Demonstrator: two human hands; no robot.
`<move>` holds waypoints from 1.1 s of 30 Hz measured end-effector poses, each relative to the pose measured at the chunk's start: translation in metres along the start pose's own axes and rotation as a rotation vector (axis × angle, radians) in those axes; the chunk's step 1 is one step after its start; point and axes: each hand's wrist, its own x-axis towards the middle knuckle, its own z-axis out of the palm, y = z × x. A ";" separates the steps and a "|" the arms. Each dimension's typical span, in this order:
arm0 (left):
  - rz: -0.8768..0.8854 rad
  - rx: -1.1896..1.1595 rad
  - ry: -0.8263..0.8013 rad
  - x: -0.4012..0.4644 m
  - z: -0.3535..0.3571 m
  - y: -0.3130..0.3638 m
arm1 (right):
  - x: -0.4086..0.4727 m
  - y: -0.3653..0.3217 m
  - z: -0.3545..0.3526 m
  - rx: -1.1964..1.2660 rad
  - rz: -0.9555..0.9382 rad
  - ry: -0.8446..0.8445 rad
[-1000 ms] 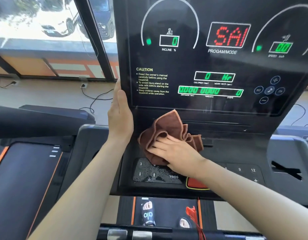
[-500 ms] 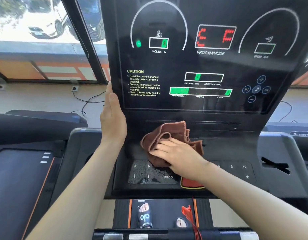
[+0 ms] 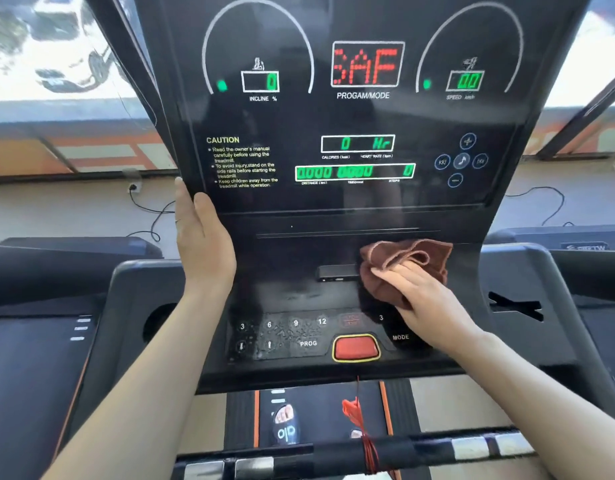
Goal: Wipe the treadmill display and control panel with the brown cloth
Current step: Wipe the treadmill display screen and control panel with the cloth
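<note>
The brown cloth (image 3: 401, 268) is bunched into soft folds with a paler stitched hem, lying on the dark control panel (image 3: 292, 296) below the lit display (image 3: 361, 133); beads of water speckle the numbered keys (image 3: 281, 323) to its left, with a red button (image 3: 356, 348) below and a small black slot (image 3: 337, 273) just beside it. The right hand (image 3: 425, 299) lies over the cloth's lower right, fingers nearly straight, pressing it flat; the left hand (image 3: 203, 240) rests flat against the display's left edge, fingers straight.

R hand (image 3: 425, 299) presses brown cloth (image 3: 399, 268) on control panel (image 3: 299, 292); L hand (image 3: 203, 244) steadies display (image 3: 361, 109).
</note>
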 end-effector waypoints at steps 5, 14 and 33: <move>-0.009 0.030 0.057 -0.003 0.009 0.004 | 0.014 -0.032 0.021 0.025 -0.039 0.055; 0.074 0.234 0.094 -0.028 0.016 0.000 | 0.005 0.015 0.001 0.004 -0.092 -0.037; 0.786 1.020 -0.577 -0.118 0.084 -0.041 | -0.050 0.113 -0.035 -0.019 0.246 0.268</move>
